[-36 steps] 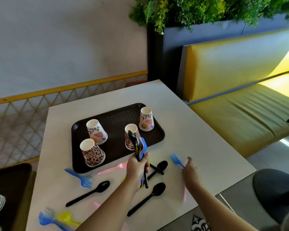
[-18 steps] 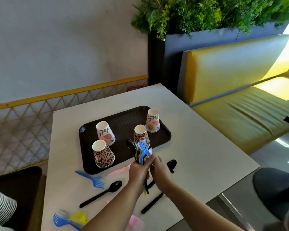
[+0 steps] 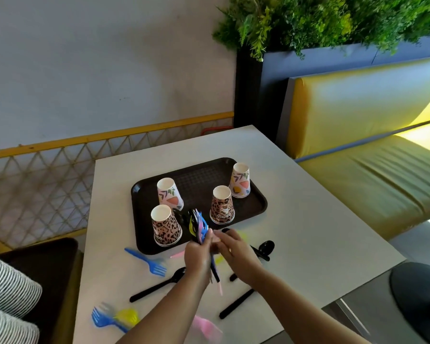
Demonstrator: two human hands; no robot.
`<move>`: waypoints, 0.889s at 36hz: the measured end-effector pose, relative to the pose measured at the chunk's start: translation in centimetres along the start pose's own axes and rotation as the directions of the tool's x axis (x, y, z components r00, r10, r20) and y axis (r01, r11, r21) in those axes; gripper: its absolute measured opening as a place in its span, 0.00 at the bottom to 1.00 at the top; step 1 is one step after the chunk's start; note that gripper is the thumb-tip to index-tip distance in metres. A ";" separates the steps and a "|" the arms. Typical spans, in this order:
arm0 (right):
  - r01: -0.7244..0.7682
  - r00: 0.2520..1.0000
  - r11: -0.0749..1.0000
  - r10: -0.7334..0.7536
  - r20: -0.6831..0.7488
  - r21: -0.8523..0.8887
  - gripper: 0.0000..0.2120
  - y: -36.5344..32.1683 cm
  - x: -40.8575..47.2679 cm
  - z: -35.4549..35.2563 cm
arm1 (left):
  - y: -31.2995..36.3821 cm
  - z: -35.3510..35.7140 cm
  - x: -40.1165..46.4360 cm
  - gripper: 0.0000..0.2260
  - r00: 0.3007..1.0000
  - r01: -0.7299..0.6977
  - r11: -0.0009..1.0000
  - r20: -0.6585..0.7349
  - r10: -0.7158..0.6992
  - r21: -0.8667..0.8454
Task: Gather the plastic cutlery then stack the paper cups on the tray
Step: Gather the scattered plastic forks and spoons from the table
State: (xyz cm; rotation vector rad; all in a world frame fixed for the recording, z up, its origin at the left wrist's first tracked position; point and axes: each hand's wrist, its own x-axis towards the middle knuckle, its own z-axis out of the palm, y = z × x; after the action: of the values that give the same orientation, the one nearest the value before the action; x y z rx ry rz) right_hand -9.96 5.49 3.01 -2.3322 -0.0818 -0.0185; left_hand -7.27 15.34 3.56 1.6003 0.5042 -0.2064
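Gripping a cutlery bundle (image 3: 198,228), the left hand (image 3: 198,254) meets the right hand (image 3: 236,252), its fingers loosely spread.

left grip (image 3: 199,254) fisted, right grip (image 3: 236,252) beside it, fingers extended

White tabletop (image 3: 308,219) stood beside a yellow padded bench seat (image 3: 372,170) with a matching backrest (image 3: 358,103). Green foliage (image 3: 320,18) topped a dark planter box (image 3: 253,95) behind it. A yellow-railed lattice fence (image 3: 40,175) ran along a grey wall (image 3: 97,58). A black round stool (image 3: 420,291) sat at lower right, striped fabric (image 3: 8,301) at lower left.
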 end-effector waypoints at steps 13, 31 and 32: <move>-0.312 0.922 0.795 0.386 0.038 -0.521 0.18 7.9 2.7 -1.0 | 0.6 -1.3 0.2 0.09 0.996 -0.083 0.997 0.040 0.083 -0.009; -0.273 0.935 0.637 0.353 -0.042 -0.721 0.20 7.8 3.7 -4.4 | -0.1 -1.9 0.8 0.10 0.989 -0.149 0.988 0.019 0.148 0.038; -0.292 0.927 0.623 0.371 -0.055 -0.726 0.20 7.8 3.6 -4.7 | 0.1 -1.8 0.8 0.08 0.988 -0.152 0.988 0.026 0.151 0.036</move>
State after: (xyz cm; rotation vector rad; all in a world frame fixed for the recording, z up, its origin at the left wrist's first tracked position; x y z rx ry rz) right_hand -5.83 -3.09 0.81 -3.1177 0.3905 0.3136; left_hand -6.86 17.31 3.47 1.6639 0.3606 -0.1195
